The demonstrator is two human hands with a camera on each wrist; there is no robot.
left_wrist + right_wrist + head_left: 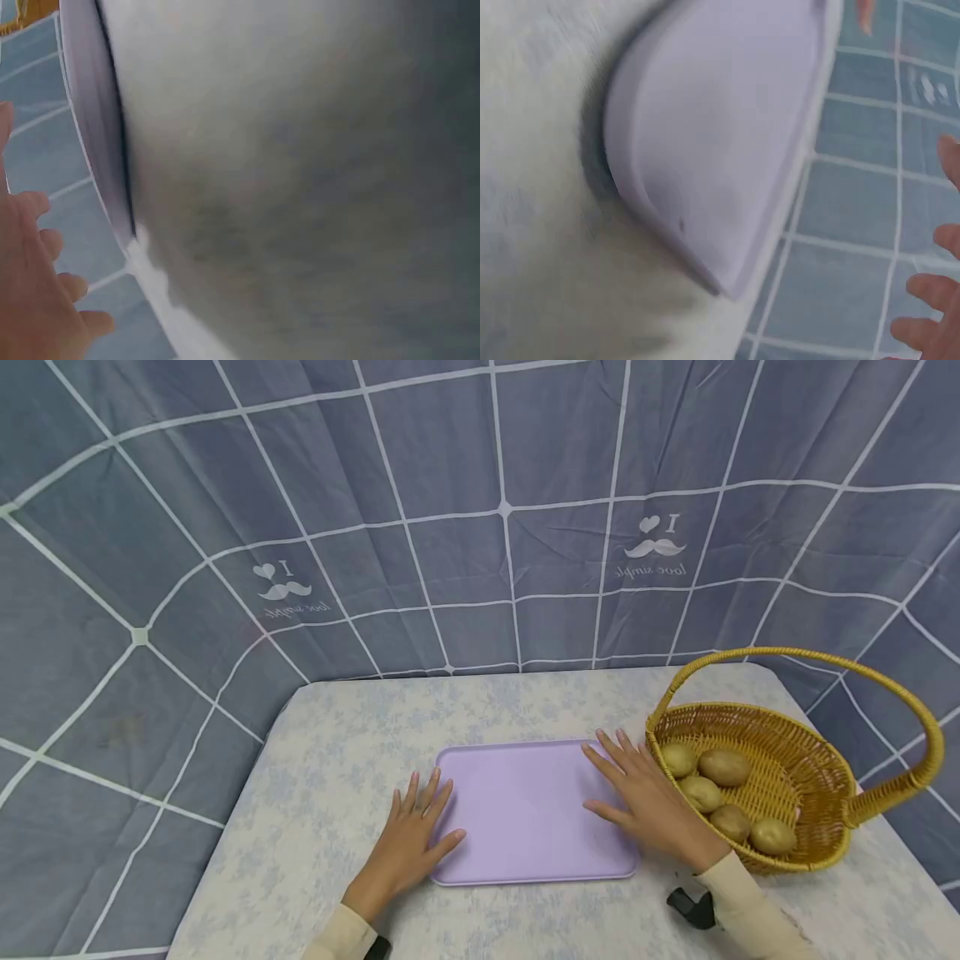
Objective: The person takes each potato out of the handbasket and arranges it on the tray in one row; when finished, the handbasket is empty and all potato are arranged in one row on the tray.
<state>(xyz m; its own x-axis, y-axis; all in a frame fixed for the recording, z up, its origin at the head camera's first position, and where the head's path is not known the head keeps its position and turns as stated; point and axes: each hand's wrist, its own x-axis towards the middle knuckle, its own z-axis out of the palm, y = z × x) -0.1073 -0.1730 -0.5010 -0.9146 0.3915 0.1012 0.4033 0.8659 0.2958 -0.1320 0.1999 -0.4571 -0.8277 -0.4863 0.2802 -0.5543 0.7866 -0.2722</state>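
Note:
A flat lilac tray (534,814) with a low rim lies on the table in the head view, nothing in it. My left hand (408,842), fingers spread, is at the tray's left edge with the thumb over the rim. On the other side my right hand (651,802) spreads its fingers over the tray's right edge, between it and a yellow wicker basket (813,777). Neither hand grips anything. Several potatoes (725,767) lie in the basket's left part. The right wrist view shows the tray (705,127) beside the fingers (930,291); the left wrist view catches the tray's side (94,112).
The basket's tall arched handle (810,656) rises above the table's right side. A pale floral cloth covers the table (330,760). Behind and to the left hangs a grey-blue curtain (465,560) with white lines. Dark straps (692,908) sit at the wrists.

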